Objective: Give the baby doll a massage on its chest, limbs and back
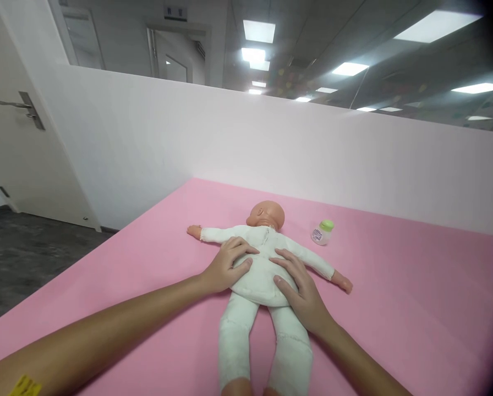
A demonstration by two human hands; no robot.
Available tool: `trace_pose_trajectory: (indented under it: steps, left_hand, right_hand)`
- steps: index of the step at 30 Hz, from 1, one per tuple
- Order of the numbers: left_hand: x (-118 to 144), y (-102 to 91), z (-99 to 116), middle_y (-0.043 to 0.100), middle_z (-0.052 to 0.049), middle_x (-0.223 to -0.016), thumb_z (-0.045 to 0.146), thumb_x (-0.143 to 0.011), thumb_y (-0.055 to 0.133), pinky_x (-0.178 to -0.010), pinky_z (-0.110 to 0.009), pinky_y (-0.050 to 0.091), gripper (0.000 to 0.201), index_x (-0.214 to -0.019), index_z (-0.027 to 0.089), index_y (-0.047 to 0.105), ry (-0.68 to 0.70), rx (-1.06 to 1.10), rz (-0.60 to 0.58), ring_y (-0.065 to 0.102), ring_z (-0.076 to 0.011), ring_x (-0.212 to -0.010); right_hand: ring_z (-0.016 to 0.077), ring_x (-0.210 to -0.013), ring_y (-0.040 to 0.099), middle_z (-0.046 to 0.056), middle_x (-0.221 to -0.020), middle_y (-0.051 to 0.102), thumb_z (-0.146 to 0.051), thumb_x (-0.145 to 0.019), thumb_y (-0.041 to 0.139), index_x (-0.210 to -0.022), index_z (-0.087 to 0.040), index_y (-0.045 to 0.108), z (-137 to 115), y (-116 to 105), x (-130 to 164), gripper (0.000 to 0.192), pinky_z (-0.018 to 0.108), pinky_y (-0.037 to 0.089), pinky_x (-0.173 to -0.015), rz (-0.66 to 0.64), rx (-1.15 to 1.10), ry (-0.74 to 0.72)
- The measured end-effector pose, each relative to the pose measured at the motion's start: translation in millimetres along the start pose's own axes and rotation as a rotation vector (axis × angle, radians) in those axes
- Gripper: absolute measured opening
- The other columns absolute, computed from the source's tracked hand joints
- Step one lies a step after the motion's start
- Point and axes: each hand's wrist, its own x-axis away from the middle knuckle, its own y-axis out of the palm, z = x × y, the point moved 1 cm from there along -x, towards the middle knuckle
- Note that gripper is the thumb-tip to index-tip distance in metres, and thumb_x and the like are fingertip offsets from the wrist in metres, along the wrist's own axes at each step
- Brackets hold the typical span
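Note:
A baby doll (263, 283) with a white cloth body lies face down, its head turned to the left and its arms stretched out to both sides. My left hand (228, 264) rests on the left side of the doll's back, fingers extended toward the middle. On the right side of the back lies my right hand (298, 283), its fingers spread and pointing up and inward. Both hands are open and touch the cloth without gripping it. The doll's feet are cut off by the bottom of the view.
A small clear jar with a green lid (323, 232) stands to the right of the doll's head. Pink covering (395, 286) spreads over the table. A white partition (312, 148) rises behind it, and a door (19, 121) is at the left.

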Motion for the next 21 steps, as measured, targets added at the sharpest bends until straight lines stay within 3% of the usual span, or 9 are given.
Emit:
trace_pose_trajectory:
  steps: [21]
  left_hand:
    - [-0.8, -0.3, -2.6, 0.061, -0.007, -0.11, 0.032, -0.1, 0.053, -0.105, -0.046, 0.041, 0.026, -0.12, 0.025, 0.07, 0.009, 0.015, -0.007, 0.056, -0.0261, -0.11]
  right_hand:
    - [0.0286, -0.151, 0.034, 0.001, -0.159, 0.043, -0.044, -0.101, 0.055, -0.132, -0.039, 0.063, -0.1, -1.9, -0.8, 0.033, 0.057, 0.029, -0.125, -0.023, 0.019, -0.008]
